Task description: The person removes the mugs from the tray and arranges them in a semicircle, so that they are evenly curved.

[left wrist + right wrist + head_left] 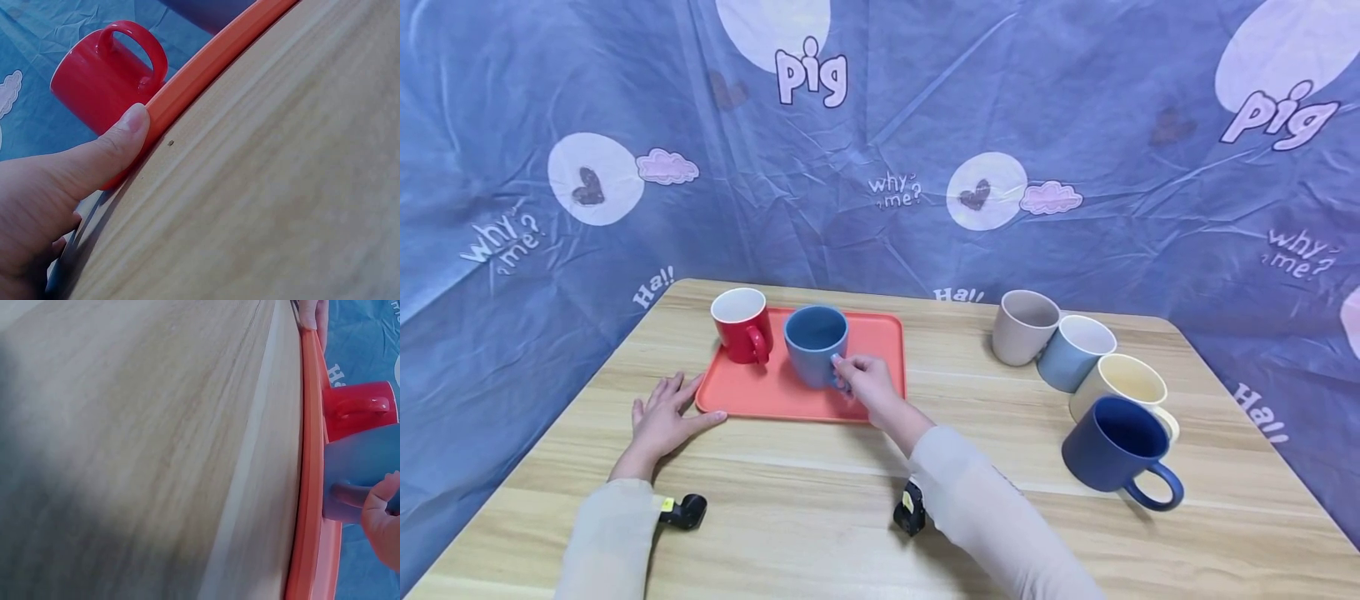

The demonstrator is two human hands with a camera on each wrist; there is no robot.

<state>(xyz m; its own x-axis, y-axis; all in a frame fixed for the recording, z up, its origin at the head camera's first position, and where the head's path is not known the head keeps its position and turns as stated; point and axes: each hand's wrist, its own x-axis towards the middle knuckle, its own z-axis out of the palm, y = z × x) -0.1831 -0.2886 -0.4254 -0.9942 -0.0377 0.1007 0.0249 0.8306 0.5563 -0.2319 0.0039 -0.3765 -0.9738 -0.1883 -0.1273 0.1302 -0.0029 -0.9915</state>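
Observation:
A blue-grey mug (815, 354) stands upright over the middle of the coral-red tray (752, 407). My right hand (868, 386) pinches its handle between thumb and fingers, as the right wrist view also shows at the handle (350, 494). Left of that mug, a red mug (739, 329) with a white inside sits at the tray's back left corner, its handle towards the front right. My left hand (666, 419) lies with fingers spread on the table by the tray's front left corner. In the left wrist view its thumb (128, 125) touches the tray's edge.
To the right, several mugs stand in a slanting row: a grey one (1025, 329), a light blue one (1075, 354), a cream one (1117, 385) and a dark blue one (1116, 446) nearest me. A blue printed cloth (880, 233) hangs behind the wooden table (790, 508).

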